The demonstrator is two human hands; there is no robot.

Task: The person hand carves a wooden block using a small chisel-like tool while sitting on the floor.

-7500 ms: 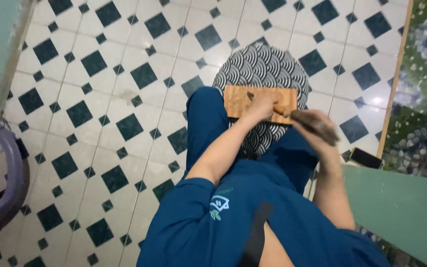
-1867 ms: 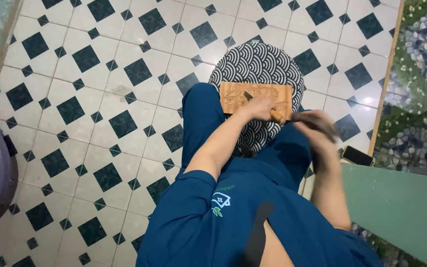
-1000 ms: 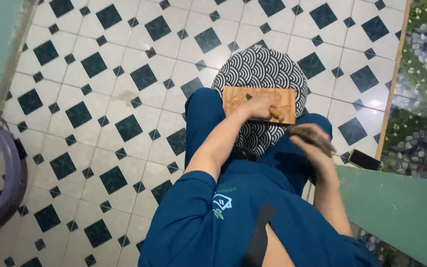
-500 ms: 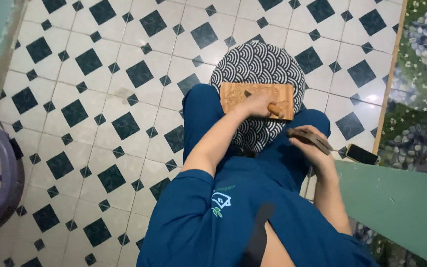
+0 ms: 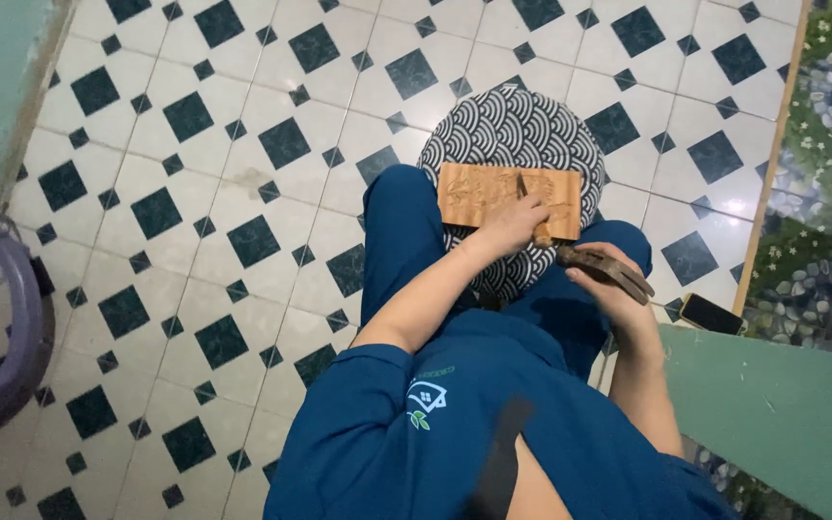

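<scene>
A carved wooden board [image 5: 479,195] lies on a round cushion [image 5: 520,135] with a dark wave pattern, between my knees. My left hand [image 5: 510,223] rests on the board's near edge and grips a chisel [image 5: 532,207] with a wooden handle, its blade tip set against the carving. My right hand [image 5: 607,279] is just right of it and holds a dark wooden mallet [image 5: 618,271], whose head sits close to the chisel's handle end. I sit on the floor in blue clothes.
The floor is white tile [image 5: 243,144] with dark green diamonds. A phone [image 5: 713,314] lies at my right by a wooden sill. A green panel [image 5: 782,404] is at the lower right, a purple plastic basin rim [image 5: 21,337] at far left, pebbled ground [image 5: 830,144] at right.
My right hand with the mallet has swung in toward the chisel handle compared with half a second ago. The left hand and board stay in place.
</scene>
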